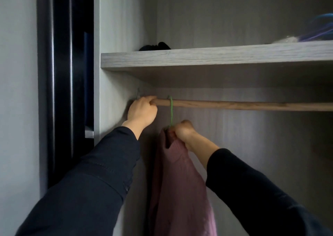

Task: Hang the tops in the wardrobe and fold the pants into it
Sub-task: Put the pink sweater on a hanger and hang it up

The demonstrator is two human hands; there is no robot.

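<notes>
A wooden rail (243, 105) runs across the wardrobe under a grey shelf (207, 58). My left hand (142, 110) grips the rail at its left end, by the side wall. A green hanger (171, 109) is hooked over the rail just right of that hand. A mauve top (178, 185) hangs from it, seen edge-on. My right hand (182, 132) holds the hanger's neck and the top's collar below the rail.
On the shelf lie a dark bundle (155, 46) at the left and blue and purple hangers (317, 30) at the far right. A black door frame (61, 84) stands left of the wardrobe's side panel. The rail to the right of the hanger is bare.
</notes>
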